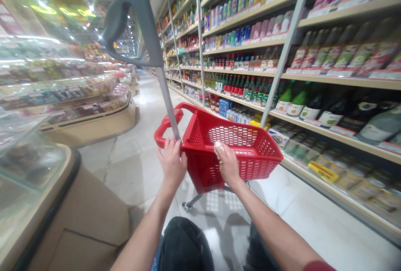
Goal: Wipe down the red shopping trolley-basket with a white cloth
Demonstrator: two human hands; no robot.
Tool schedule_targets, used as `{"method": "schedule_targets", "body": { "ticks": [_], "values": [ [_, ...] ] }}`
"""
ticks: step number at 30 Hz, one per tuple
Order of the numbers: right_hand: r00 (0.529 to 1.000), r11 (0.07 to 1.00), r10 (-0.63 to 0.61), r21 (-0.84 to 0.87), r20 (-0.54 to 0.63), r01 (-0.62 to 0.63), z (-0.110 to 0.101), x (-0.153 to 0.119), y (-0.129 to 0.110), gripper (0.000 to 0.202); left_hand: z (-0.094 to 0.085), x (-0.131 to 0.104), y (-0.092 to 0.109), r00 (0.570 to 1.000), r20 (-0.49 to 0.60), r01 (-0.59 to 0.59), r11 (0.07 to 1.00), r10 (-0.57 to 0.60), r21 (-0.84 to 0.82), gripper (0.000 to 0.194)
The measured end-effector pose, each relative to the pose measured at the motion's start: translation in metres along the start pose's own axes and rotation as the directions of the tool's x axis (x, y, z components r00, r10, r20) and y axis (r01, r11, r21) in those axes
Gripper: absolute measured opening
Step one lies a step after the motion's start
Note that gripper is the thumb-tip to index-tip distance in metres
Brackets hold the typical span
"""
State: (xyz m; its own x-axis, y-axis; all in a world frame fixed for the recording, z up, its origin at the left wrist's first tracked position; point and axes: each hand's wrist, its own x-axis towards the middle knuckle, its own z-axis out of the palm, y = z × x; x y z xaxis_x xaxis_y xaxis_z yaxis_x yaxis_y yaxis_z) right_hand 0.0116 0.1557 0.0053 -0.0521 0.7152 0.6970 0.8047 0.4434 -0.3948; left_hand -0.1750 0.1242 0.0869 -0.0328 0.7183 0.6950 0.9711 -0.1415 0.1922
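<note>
A red plastic shopping cart (pixel 200 179) with a perforated basket stands in front of me, turned sideways. My left hand (pixel 172 160) holds its near corner below the red handle (pixel 161 133), fingers over the rim by the foot of a grey pole (pixel 166 99). That pole rises to a grey loop-shaped grip (pixel 153 32). At the basket's near long side is my right hand (pixel 229 164), closed around a crumpled white cloth or tissue (pixel 218 147). The cloth shows at the fingertips, near the rim; whether it touches the cart I cannot tell.
Shelves of bottles (pixel 338 53) and cans (pixel 241 7) line the right side. On the left are a glass-topped counter (pixel 28 158) and a rounded display island (pixel 90 124) with packaged goods. A pale tiled aisle floor (pixel 147 95) runs ahead. My knees (pixel 188 241) are below the cart.
</note>
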Motion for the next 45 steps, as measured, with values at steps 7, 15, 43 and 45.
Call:
{"method": "schedule_targets", "body": {
  "ticks": [7,15,43,45],
  "values": [
    [0.992,0.991,-0.11,0.085,0.068,0.104,0.014,0.017,-0.044,0.05,0.017,-0.009,0.035,0.97,0.204,-0.142,0.989,0.13,0.047,0.045],
    [0.995,0.994,0.104,-0.018,-0.001,-0.104,-0.016,-0.008,0.03,0.051,0.021,-0.013,0.032,0.947,0.289,-0.172,0.982,0.144,0.075,0.048],
    [0.979,0.945,0.2,-0.26,-0.03,-0.201,-0.044,-0.034,0.065,0.032,0.044,-0.034,0.063,0.879,0.436,-0.238,0.97,0.194,0.047,0.057],
    [0.978,0.944,0.204,-0.258,-0.037,-0.207,-0.046,-0.036,0.064,0.033,0.044,-0.035,0.065,0.88,0.435,-0.237,0.97,0.19,0.056,0.058]
  ]
}}
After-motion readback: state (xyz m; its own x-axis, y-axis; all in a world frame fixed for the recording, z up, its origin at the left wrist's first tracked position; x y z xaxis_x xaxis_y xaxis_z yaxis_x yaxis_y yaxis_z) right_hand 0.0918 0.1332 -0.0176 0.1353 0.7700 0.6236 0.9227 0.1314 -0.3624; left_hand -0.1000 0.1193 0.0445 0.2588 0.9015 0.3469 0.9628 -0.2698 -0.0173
